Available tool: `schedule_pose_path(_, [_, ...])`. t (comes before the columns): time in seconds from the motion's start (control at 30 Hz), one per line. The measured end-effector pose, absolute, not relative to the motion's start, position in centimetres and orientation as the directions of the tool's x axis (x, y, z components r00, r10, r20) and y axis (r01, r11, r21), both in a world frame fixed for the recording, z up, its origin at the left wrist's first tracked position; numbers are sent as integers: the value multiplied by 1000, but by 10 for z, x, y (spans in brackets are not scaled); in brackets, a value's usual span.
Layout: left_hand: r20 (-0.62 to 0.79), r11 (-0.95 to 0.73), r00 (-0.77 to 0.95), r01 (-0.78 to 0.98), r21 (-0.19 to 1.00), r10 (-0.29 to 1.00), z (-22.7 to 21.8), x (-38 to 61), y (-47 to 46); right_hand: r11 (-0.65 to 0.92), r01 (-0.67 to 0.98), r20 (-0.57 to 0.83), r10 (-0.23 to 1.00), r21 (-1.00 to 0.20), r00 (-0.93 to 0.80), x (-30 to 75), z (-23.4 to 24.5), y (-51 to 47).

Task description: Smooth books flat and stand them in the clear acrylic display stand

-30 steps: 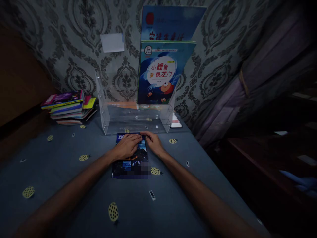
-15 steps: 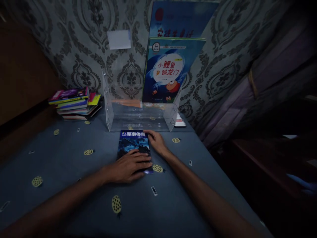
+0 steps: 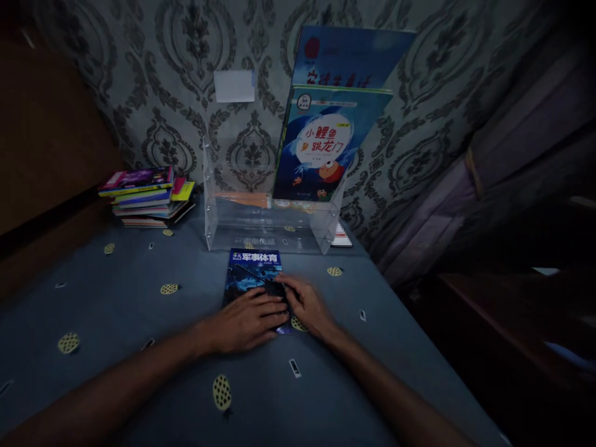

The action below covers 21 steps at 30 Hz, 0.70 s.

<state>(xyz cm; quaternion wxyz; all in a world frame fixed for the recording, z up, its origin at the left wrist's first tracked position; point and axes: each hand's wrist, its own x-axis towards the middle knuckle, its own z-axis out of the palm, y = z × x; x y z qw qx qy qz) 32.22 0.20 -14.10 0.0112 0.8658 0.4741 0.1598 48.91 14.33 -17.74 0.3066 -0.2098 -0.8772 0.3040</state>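
A thin dark-blue magazine (image 3: 254, 273) with white Chinese lettering across its top lies on the cloth. My left hand (image 3: 246, 320) rests flat over its lower half, fingers stretched toward the right and hiding part of the cover. At the magazine's right edge is my right hand (image 3: 310, 307), its fingers loosely bent with the fingertips touching the cover, thumb apart from them. Just behind the magazine stands a clear acrylic rack (image 3: 212, 217). A blue picture book (image 3: 302, 174) with a fish on its cover stands in the rack, with a taller blue book (image 3: 344, 56) behind it.
A stack of books (image 3: 142, 195) sits at the back left of the table. The blue-grey tablecloth (image 3: 153, 397) carries pineapple prints. Patterned wallpaper (image 3: 181, 37) backs the table, with a white card (image 3: 235, 85) on it. A tied curtain (image 3: 447, 192) hangs to the right.
My right hand has moved from the magazine's top right corner down along its right edge. My left hand stays on the cover. The view has shifted slightly.
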Motion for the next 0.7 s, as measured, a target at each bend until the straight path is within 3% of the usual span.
schedule_pose_path(0.33, [377,-533,492,846,6,785,-148,320,2,618,168,312,591,-768,-744,498,-155,126])
schedule_pose_path(0.7, [409,-515,499,854,-80,764,-147,324,0,587,104,292,540,-803,-790,503,-145,127])
